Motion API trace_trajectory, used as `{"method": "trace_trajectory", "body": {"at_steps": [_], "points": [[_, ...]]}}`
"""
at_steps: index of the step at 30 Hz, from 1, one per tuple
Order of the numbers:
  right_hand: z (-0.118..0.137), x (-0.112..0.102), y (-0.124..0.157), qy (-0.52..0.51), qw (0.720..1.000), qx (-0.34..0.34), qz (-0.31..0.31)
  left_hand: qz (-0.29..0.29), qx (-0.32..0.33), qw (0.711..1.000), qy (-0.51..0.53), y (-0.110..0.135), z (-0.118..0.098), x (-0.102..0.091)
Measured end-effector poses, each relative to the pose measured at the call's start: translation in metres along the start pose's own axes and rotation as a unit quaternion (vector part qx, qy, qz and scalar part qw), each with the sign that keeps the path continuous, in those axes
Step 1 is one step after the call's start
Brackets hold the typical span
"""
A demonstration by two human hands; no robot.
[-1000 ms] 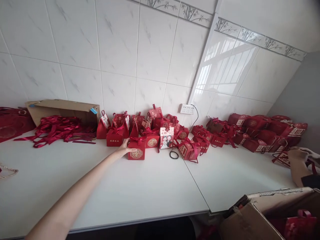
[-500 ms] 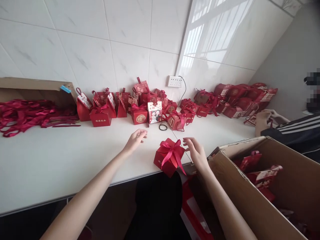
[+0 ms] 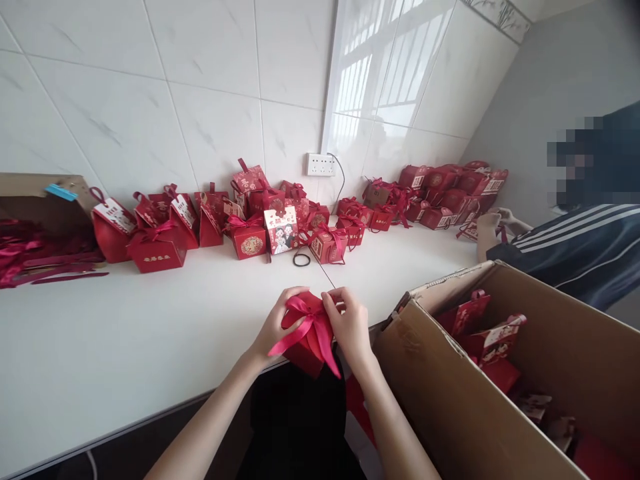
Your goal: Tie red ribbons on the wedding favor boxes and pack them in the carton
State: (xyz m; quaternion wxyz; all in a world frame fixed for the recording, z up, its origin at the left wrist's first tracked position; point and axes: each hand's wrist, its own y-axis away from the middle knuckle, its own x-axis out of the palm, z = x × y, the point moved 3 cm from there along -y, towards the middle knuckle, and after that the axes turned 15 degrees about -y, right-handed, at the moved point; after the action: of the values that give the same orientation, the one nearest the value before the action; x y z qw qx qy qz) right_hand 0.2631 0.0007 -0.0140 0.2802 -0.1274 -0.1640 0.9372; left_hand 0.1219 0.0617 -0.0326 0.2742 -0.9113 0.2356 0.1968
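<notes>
A red gift box [image 3: 304, 360] sits at the table's front edge, its top tied with a glossy crimson ribbon bow [image 3: 314, 320]. Around the box's left side my left hand [image 3: 271, 328] is closed, with its far fingers partly hidden behind it. On the other side, my right hand [image 3: 351, 321] pinches the right loop of the bow between thumb and fingers. Two ribbon tails hang over the front of the box. Beyond my hands stand a box with a printed couple [image 3: 283, 230] and a red box with a gold round emblem [image 3: 250, 243].
Several red boxes [image 3: 453, 193] are stacked by the wall at the right. An open cardboard carton [image 3: 440, 367] holding more boxes stands close to my right arm. Loose ribbons [image 3: 35, 250] lie at far left. A co-worker's hands [image 3: 493, 223] work at the far right.
Both hands have come inward onto the gift box; the left now grasps its side and the right pinches the bow. The view has turned slightly right.
</notes>
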Motion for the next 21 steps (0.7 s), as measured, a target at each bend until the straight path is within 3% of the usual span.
{"method": "trace_trajectory", "body": {"at_steps": [4,9,13,18,21], "points": [[0.01,-0.002,0.002,-0.021,0.999,-0.028,0.019,-0.165,-0.033,0.981,-0.099,0.028,-0.011,0.008],[0.012,-0.008,0.012,-0.078,0.997,0.004,0.021,-0.238,-0.072,0.96,-0.126,0.045,-0.016,0.019],[0.005,-0.008,0.016,-0.159,0.986,0.042,0.036,-0.214,-0.108,0.964,-0.114,0.044,-0.019,0.013],[0.001,-0.01,0.012,-0.159,0.986,0.044,0.029,-0.184,-0.182,0.956,-0.138,0.036,-0.03,-0.009],[0.0,-0.009,0.014,-0.162,0.985,0.057,0.03,-0.113,-0.227,0.955,-0.152,0.031,-0.035,-0.016]]}}
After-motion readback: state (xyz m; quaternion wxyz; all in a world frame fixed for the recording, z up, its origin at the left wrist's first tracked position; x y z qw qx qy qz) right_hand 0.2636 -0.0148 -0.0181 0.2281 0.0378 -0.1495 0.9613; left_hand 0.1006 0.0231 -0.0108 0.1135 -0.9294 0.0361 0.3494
